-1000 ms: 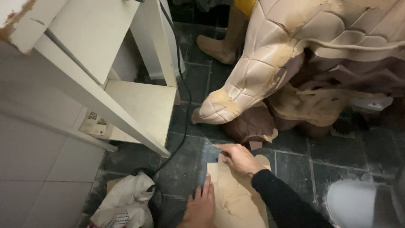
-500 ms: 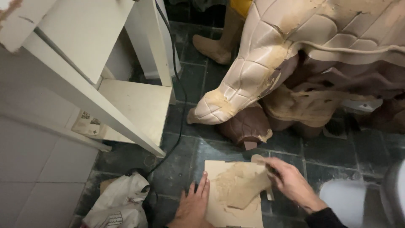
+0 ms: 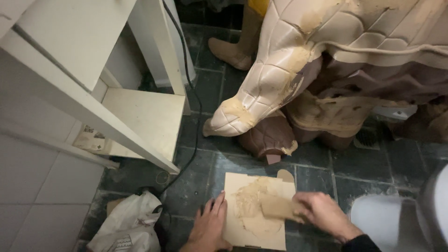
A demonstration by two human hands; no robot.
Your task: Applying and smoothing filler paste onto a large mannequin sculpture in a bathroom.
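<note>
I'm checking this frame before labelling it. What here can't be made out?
Head view:
- Right hand: motion-blurred; its grip on the scraper is unclear.
- Board: near edge cut by the frame, left side under the left hand.
- White object: cropped at right, kind unclear.

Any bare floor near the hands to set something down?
Bare dark floor tiles lie between the tan cardboard sheet and the brown padded pieces. Left of the left hand it's crowded: white plastic bag, black cable.
</note>
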